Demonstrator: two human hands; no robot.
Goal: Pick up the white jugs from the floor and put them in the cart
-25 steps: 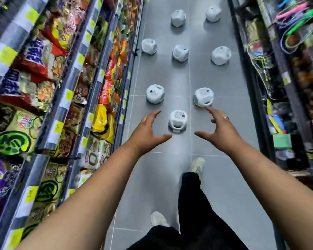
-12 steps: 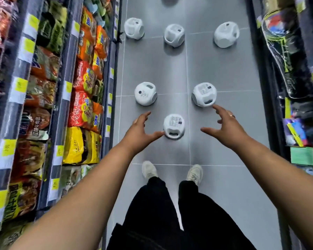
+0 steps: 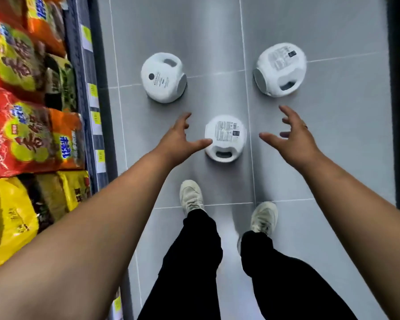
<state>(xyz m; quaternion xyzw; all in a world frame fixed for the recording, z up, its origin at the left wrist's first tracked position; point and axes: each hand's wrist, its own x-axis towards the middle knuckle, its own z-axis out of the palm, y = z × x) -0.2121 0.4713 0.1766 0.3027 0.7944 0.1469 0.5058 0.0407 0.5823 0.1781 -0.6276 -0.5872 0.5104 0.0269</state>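
We look straight down a shop aisle. Three white jugs stand on the grey tiled floor (image 3: 217, 31).

Nearest jug (image 3: 225, 137): rounded white body, printed label with fine black text on the upper face, moulded handle slot on the side toward our shoes (image 3: 191, 196). It stands between both hands.

Left jug (image 3: 163, 77): farther off, near the snack shelf (image 3: 28, 135), with a small dark round mark and its handle slot on the far side.

Right jug (image 3: 281, 69): label on top, handle slot at its near side, a grey face at its left.

Left hand (image 3: 176, 140): fingers spread, holding nothing. Its thumb tip lines up with the nearest jug's left edge; we cannot tell contact.

Right hand (image 3: 293, 139): fingers spread and empty, just right of that jug, apart from it.
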